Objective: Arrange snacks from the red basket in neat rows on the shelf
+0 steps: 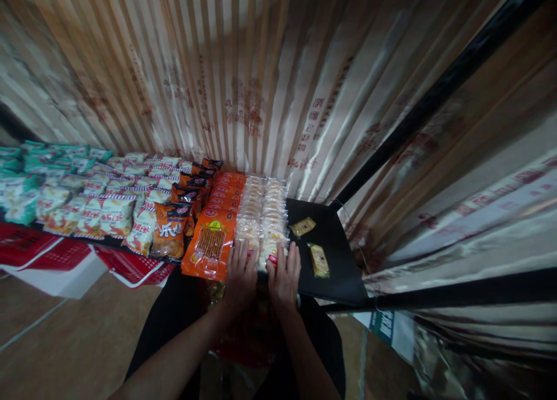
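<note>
Two rows of clear packs of round white crackers [274,214] lie on a black shelf [335,229] in front of me. My left hand [241,272] rests with its fingers stretched forward on the front of the left row, beside an orange snack bag [213,240] with brown sticks pictured on it. On the front of the right row lies my right hand [284,275], its fingers also extended, near a red label. Neither hand is wrapped round a pack. Right of my right hand are two small yellowish wrapped packets [319,261], [303,226].
To the left stand rows of orange-and-black bags [169,229], white-and-red bags [117,214] and green packs [56,159]. Behind the shelf hangs pleated printed sheeting [243,69]. A black bar [435,93] slants up at the right. Below my hands is a dim red container or bag [243,351].
</note>
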{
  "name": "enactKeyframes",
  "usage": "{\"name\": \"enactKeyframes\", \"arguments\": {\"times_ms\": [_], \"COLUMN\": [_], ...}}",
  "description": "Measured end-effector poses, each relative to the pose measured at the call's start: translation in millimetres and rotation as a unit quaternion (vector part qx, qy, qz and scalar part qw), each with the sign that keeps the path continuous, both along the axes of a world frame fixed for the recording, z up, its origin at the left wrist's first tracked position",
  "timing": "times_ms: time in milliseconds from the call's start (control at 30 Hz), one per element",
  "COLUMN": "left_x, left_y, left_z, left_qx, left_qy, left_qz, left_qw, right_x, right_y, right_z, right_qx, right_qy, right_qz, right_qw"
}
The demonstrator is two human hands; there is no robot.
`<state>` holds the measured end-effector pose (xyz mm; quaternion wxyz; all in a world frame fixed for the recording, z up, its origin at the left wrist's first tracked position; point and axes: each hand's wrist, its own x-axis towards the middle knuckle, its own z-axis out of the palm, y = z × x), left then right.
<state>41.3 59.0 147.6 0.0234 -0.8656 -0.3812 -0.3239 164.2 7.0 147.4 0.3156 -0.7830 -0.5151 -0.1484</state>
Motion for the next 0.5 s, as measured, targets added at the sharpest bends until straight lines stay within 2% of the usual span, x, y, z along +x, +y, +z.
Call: {"name": "enactKeyframes", "arguments": {"times_ms": [133,300,500], "left_x": [6,4,0], "left_y": [2,0,-4], "left_z": [0.8,5.4,12.7], "left_qx": [-0.003,-0.039,-0.063], "left_qy": [0.033,0.067,0.024], "left_qz": [0.021,0.014,-0.016], "left_qw": [0.999,0.997,0.998], "right_x": [-2,-4,0], "right_y": [2,1,-1], "right_z": [-0.9,1.8,8.9], "right_qx": [-0.014,-0.022,0.006], "right_qy": [-0.012,0.004,0.017], "right_qz": [-0.006,-0.001,0.027], "right_qw": [1.0,1.0,0.999]}}
